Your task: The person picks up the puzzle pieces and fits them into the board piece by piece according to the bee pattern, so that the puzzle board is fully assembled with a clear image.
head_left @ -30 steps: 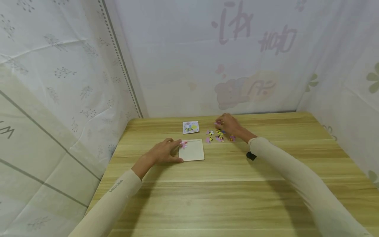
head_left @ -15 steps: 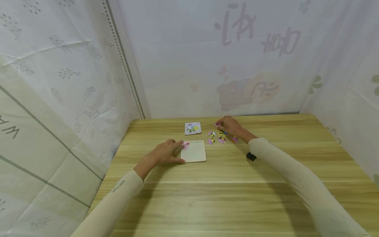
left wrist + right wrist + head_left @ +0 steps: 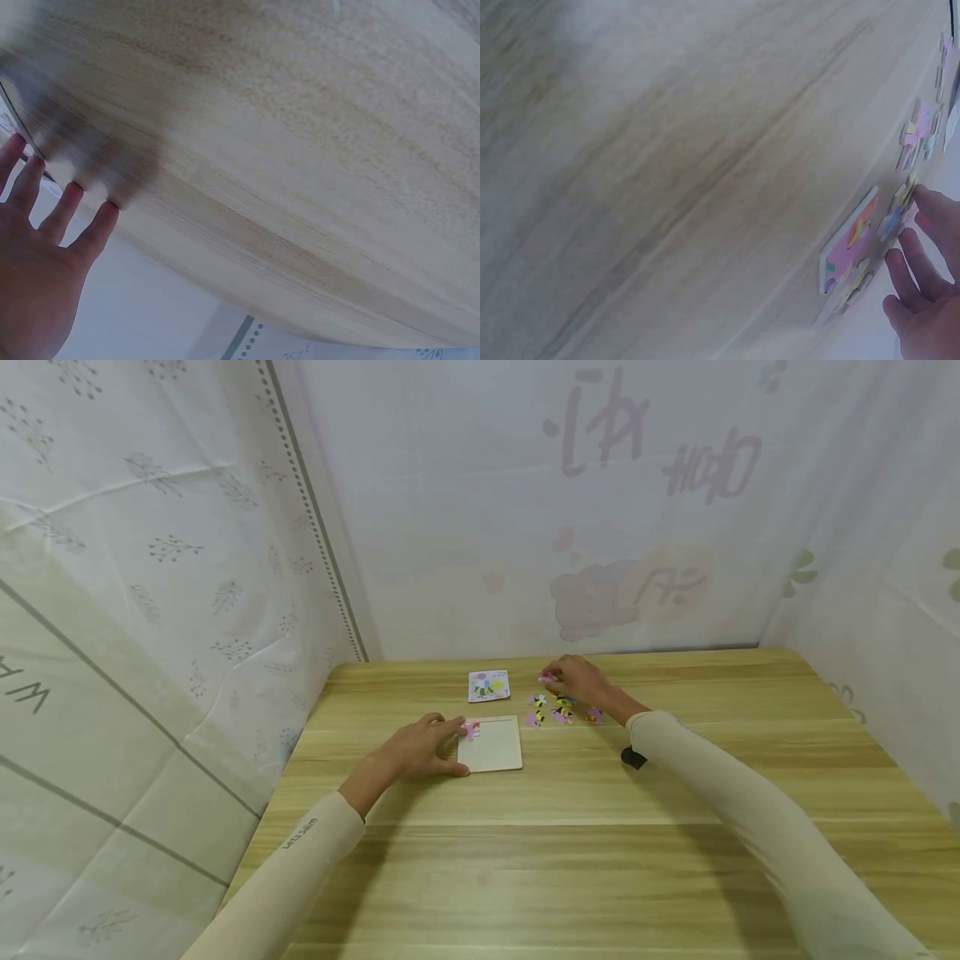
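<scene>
Centre-right, the right hand (image 3: 581,677) pinches a pink puzzle piece (image 3: 547,677), now nearer the cream square board (image 3: 496,749) the spread left hand (image 3: 417,747) touches.

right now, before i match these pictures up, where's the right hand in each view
Head: the right hand is just right of centre.
Left wrist: not in it.
Right wrist: at the right edge, lower half, partly cut off.
Shared landmark: the wooden tabletop, visible in all three.
</scene>
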`<action>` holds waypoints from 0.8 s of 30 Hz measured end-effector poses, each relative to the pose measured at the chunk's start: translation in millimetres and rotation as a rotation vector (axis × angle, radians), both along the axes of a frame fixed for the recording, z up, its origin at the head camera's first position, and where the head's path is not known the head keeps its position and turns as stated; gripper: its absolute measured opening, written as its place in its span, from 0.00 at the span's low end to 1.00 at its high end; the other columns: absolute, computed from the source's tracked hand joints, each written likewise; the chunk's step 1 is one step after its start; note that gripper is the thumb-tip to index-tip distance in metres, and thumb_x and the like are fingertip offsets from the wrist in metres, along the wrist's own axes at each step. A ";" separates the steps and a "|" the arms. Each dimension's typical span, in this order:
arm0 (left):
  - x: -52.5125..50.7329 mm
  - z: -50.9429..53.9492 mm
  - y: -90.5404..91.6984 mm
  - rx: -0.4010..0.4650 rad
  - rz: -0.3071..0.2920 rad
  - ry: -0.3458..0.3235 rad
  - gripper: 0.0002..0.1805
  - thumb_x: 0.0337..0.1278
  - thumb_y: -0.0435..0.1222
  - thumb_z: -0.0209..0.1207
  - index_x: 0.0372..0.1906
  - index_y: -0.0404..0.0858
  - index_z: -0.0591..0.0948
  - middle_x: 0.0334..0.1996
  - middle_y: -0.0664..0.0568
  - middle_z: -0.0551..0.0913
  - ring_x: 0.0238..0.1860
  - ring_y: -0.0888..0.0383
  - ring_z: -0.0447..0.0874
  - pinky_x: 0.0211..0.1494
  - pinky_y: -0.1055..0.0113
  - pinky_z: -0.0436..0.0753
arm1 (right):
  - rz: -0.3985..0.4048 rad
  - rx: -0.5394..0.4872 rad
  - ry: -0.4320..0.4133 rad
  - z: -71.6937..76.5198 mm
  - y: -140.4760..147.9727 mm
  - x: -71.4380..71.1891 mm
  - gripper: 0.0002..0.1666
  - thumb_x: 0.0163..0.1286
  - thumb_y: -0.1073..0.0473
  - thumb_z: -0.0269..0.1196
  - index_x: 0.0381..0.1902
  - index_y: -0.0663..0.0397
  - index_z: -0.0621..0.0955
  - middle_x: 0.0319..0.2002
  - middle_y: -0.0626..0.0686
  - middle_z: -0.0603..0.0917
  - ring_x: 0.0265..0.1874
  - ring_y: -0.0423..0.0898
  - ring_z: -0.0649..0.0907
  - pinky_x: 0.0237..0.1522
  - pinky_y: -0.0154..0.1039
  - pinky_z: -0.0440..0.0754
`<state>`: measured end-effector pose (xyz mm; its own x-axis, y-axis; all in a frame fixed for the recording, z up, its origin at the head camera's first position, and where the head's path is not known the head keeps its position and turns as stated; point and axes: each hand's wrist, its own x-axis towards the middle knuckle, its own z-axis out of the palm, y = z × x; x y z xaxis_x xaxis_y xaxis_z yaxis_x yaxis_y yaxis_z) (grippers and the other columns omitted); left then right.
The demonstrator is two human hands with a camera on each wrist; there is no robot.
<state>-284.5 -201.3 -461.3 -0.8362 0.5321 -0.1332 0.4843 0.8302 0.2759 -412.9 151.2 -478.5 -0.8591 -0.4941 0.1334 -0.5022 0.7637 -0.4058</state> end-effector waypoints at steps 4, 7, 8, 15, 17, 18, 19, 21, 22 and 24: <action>0.1 1.4 0.8 0.005 0.001 -0.001 0.54 0.54 0.69 0.66 0.81 0.48 0.65 0.72 0.37 0.71 0.71 0.38 0.69 0.63 0.33 0.73 | 0.020 0.004 -0.007 0.5 -1.5 -0.7 0.16 0.77 0.56 0.65 0.57 0.57 0.87 0.52 0.57 0.86 0.48 0.53 0.82 0.50 0.51 0.81; 0.3 1.3 0.5 0.011 0.002 -0.002 0.53 0.54 0.68 0.67 0.80 0.47 0.66 0.72 0.37 0.71 0.71 0.38 0.69 0.63 0.33 0.74 | 0.048 -0.003 -0.009 2.4 -2.5 -0.5 0.16 0.78 0.58 0.64 0.58 0.58 0.87 0.52 0.58 0.86 0.49 0.52 0.82 0.50 0.50 0.81; 0.4 1.2 0.4 0.012 0.002 -0.002 0.53 0.54 0.68 0.67 0.80 0.47 0.66 0.72 0.37 0.71 0.71 0.38 0.69 0.63 0.32 0.73 | 0.056 -0.002 -0.007 3.1 -2.8 -0.3 0.16 0.78 0.59 0.64 0.58 0.58 0.87 0.53 0.58 0.86 0.49 0.53 0.82 0.51 0.50 0.81; 1.0 1.1 0.8 -0.002 0.000 -0.002 0.54 0.55 0.69 0.65 0.81 0.47 0.64 0.72 0.38 0.71 0.72 0.39 0.69 0.63 0.33 0.73 | 0.113 -0.007 -0.005 7.8 -2.0 3.6 0.17 0.77 0.61 0.64 0.59 0.61 0.86 0.54 0.60 0.85 0.53 0.56 0.82 0.52 0.53 0.81; 1.3 1.9 0.9 0.001 0.002 -0.005 0.54 0.55 0.69 0.66 0.81 0.47 0.64 0.72 0.38 0.71 0.72 0.38 0.69 0.63 0.33 0.73 | 0.135 -0.006 0.006 8.3 -1.8 4.0 0.17 0.76 0.61 0.65 0.58 0.61 0.86 0.54 0.60 0.85 0.54 0.56 0.82 0.53 0.53 0.80; 1.4 2.2 0.9 0.004 0.001 -0.005 0.54 0.55 0.68 0.66 0.81 0.46 0.64 0.72 0.38 0.72 0.72 0.38 0.68 0.64 0.32 0.73 | 0.145 -0.006 0.015 8.3 -1.5 4.2 0.16 0.76 0.61 0.65 0.58 0.61 0.86 0.54 0.60 0.85 0.54 0.56 0.82 0.54 0.53 0.80; 1.6 2.7 0.7 0.007 0.001 -0.006 0.54 0.55 0.68 0.66 0.81 0.46 0.64 0.72 0.38 0.72 0.72 0.38 0.68 0.64 0.32 0.72 | 0.153 -0.005 0.021 8.4 -1.4 4.4 0.16 0.76 0.61 0.65 0.58 0.61 0.86 0.54 0.60 0.86 0.54 0.56 0.82 0.54 0.53 0.80; 2.0 3.5 0.8 0.010 0.000 -0.006 0.54 0.55 0.68 0.66 0.81 0.46 0.64 0.71 0.38 0.72 0.73 0.38 0.67 0.64 0.31 0.72 | 0.172 -0.006 0.034 8.5 -1.5 4.9 0.16 0.75 0.61 0.66 0.57 0.61 0.87 0.53 0.59 0.86 0.54 0.56 0.82 0.54 0.53 0.80; 2.0 3.9 0.9 0.012 -0.001 -0.007 0.54 0.55 0.68 0.66 0.81 0.46 0.65 0.71 0.39 0.73 0.73 0.38 0.67 0.64 0.31 0.71 | 0.180 -0.006 0.041 8.5 -1.6 5.3 0.16 0.75 0.61 0.66 0.57 0.61 0.87 0.53 0.59 0.87 0.54 0.56 0.82 0.55 0.53 0.80; 1.9 4.3 1.1 0.011 -0.002 -0.006 0.54 0.55 0.68 0.66 0.81 0.46 0.65 0.71 0.39 0.73 0.73 0.38 0.67 0.64 0.30 0.71 | 0.197 -0.004 0.054 8.4 -2.2 6.4 0.16 0.75 0.61 0.66 0.56 0.61 0.87 0.52 0.59 0.87 0.54 0.56 0.82 0.54 0.53 0.81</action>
